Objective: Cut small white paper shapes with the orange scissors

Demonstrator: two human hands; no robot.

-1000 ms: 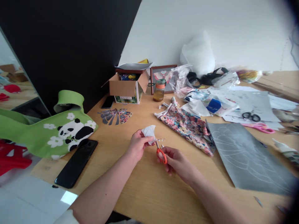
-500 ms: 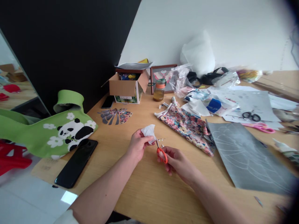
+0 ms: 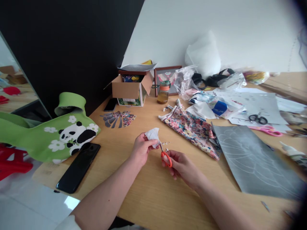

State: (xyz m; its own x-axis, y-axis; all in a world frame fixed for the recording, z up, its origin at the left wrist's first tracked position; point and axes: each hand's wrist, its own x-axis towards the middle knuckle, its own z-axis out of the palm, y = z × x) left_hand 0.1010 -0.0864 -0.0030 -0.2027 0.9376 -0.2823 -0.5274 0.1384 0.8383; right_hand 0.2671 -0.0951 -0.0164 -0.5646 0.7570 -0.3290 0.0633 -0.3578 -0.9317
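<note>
Orange handles mark the small scissors (image 3: 163,154) in the right hand (image 3: 178,164), its fingers curled about the loops. The blades point towards eleven o'clock and meet the edge of a white piece (image 3: 152,134), cloth or paper, I cannot tell which. That piece is at the centre of the scene, raised over the wooden table (image 3: 144,198), pinched between the thumb and fingers of the left hand (image 3: 141,148). Pale scraps (image 3: 165,143) lie just beside the blades.

Taking the hands as the clock's centre, a fan-shaped floral patch (image 3: 120,119) lies at ten and floral fabric (image 3: 189,131) at two. Farther out at two, a plastic packet bears a blue label (image 3: 219,108) with pale script too blurred to read. An open carton (image 3: 126,90) at eleven has printing low on its front, likewise too small. White sheets (image 3: 259,102) towards two carry tiny dark marks; black-handled scissors (image 3: 261,120) rest on them. At three, a grey sheet (image 3: 251,163) shows pale, petal-like lines. Around nine, a black phone (image 3: 78,167) lies against a green panda bag (image 3: 56,137). A lidded jar (image 3: 163,95) stands at twelve.
</note>
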